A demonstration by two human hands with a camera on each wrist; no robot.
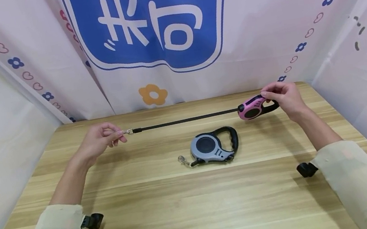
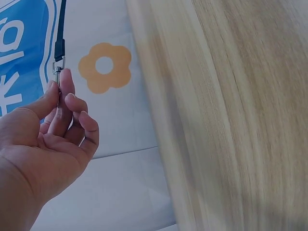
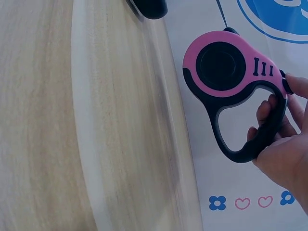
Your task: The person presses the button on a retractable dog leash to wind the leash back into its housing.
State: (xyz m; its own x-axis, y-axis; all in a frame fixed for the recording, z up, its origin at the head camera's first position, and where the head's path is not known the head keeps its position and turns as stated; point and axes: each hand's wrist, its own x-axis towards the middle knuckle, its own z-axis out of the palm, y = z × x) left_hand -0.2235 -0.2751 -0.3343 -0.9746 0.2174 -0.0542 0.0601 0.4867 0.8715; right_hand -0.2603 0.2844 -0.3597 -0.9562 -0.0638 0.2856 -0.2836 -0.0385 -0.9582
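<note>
A pink and black retractable dog leash (image 1: 252,107) is held above the back right of the table by my right hand (image 1: 285,99), whose fingers curl round its black handle (image 3: 270,126). Its black strap (image 1: 184,121) runs out straight to the left. At the strap's far end my left hand (image 1: 99,140) pinches the metal clip (image 2: 58,77) between thumb and forefinger. Lying flat on the table between the hands is a grey and black retractable leash (image 1: 206,147), its handle to the right and its small metal clip (image 1: 182,160) to the left.
The wooden table (image 1: 184,213) meets a printed white cloth (image 1: 123,93) along its back edge. More cloth hangs at both sides. Small black devices sit at the left wrist (image 1: 92,221) and the right wrist (image 1: 307,169).
</note>
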